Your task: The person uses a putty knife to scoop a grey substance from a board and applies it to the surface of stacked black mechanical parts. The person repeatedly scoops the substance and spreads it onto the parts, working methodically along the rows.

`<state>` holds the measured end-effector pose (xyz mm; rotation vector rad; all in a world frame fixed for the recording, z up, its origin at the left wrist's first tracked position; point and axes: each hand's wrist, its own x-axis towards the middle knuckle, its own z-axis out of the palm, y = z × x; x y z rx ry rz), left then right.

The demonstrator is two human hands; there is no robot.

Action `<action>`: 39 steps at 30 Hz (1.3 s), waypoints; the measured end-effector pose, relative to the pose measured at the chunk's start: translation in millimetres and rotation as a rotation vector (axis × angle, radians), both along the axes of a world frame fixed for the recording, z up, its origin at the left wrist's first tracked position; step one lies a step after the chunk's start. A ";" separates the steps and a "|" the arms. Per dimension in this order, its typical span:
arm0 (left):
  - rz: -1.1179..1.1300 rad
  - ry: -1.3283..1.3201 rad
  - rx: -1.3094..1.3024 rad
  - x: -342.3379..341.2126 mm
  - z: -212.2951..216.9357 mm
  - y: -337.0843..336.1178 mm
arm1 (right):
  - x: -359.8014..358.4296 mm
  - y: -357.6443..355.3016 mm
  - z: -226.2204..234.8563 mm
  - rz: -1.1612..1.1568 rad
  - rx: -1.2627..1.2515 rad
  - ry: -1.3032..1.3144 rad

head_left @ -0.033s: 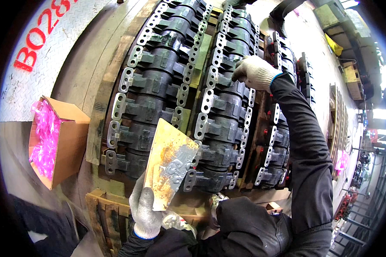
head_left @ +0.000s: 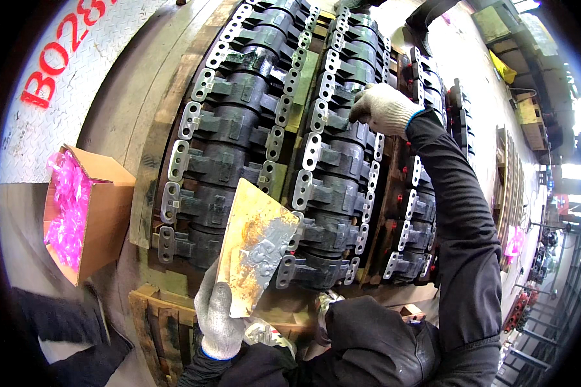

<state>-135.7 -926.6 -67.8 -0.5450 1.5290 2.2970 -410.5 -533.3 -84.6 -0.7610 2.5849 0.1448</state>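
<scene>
1. the left hand [head_left: 219, 316], in a knit work glove, is clamped on the near edge of a flat rusty metal plate [head_left: 257, 246], holding it upright in front of the near end of the castings.
2. the right hand [head_left: 382, 106], also gloved, reaches far out, its fingers curled onto one of the dark metal castings [head_left: 342, 161] in the right row.
3. the castings lie in long rows with pale bolt lugs, stacked on wooden pallets [head_left: 161, 316].
4. a cardboard box [head_left: 106, 213] of pink plastic bags [head_left: 68, 206] sits to the left, well apart from both hands.
</scene>
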 end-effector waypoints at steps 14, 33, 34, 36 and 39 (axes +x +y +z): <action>0.017 0.039 -0.080 -1.3 7.4 4.4 | 1.0 5.8 10.7 -0.126 -0.092 -0.118; 0.264 -0.261 0.532 -18.9 -4.5 20.8 | 218.0 -128.9 34.5 -0.395 -1.042 0.183; 0.271 -0.280 0.553 -19.7 -4.7 21.3 | 223.8 -132.6 31.4 -0.398 -1.035 0.175; 0.289 -0.319 0.596 -20.7 -5.2 22.8 | 229.3 -140.4 29.7 -0.391 -1.035 0.154; 0.301 -0.313 0.617 -20.4 -2.5 26.8 | 235.0 -145.8 23.0 -0.369 -1.028 0.157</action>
